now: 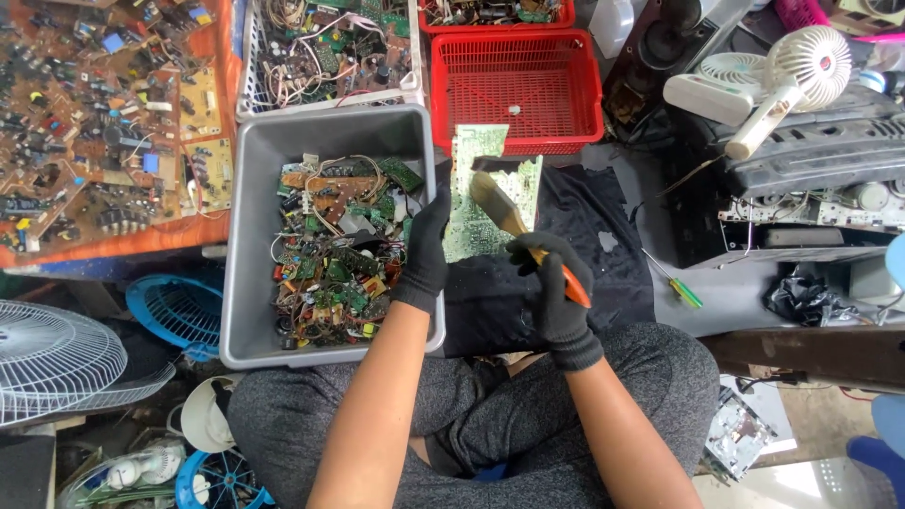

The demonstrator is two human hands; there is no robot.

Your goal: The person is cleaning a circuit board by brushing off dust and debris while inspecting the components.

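Board (471,203), green and standing on end at frame centre, is pinched at its left edge by the gloved left hand (426,247), while the right hand (551,273), fist-closed on a brush (514,226), lays bristles across its face.

Black knit gloves cover the left hand (426,247) and right hand (556,287); forearms bare, grey heathered trousers.

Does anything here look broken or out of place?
Yes. The green circuit board held by the left hand has a ragged piece missing from its top right corner. The right hand holds a brush over it. A green-handled screwdriver lies loose on the dark cloth.
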